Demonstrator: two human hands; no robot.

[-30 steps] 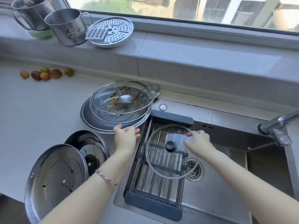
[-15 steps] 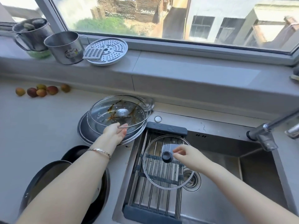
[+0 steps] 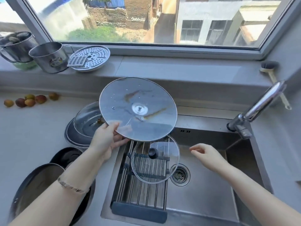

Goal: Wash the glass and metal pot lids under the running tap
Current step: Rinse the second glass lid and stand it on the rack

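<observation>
My left hand (image 3: 106, 141) grips the near rim of a large glass lid (image 3: 138, 110), held tilted above the sink's left edge with its stained underside toward me. A smaller glass lid (image 3: 164, 167) with a black knob lies on the roll-up drying rack (image 3: 140, 207) in the sink. My right hand (image 3: 206, 154) hovers over the sink basin with loosely curled fingers and holds nothing. More lids (image 3: 84, 126) stay stacked on the counter behind my left hand. Metal lids (image 3: 39, 181) lie at the lower left. The tap (image 3: 254, 111) is at the right; no water is visible.
The steel sink (image 3: 203, 201) has a drain (image 3: 180, 175) with debris. On the windowsill stand two metal pots (image 3: 48, 57), a steamer plate (image 3: 92, 58) and a brush (image 3: 270, 69). Several small fruits (image 3: 29, 100) lie on the counter at left.
My left hand took the top glass lid off the stack and lifted it, tilted, toward the sink. My right hand let go of the small lid's knob and moved right.
</observation>
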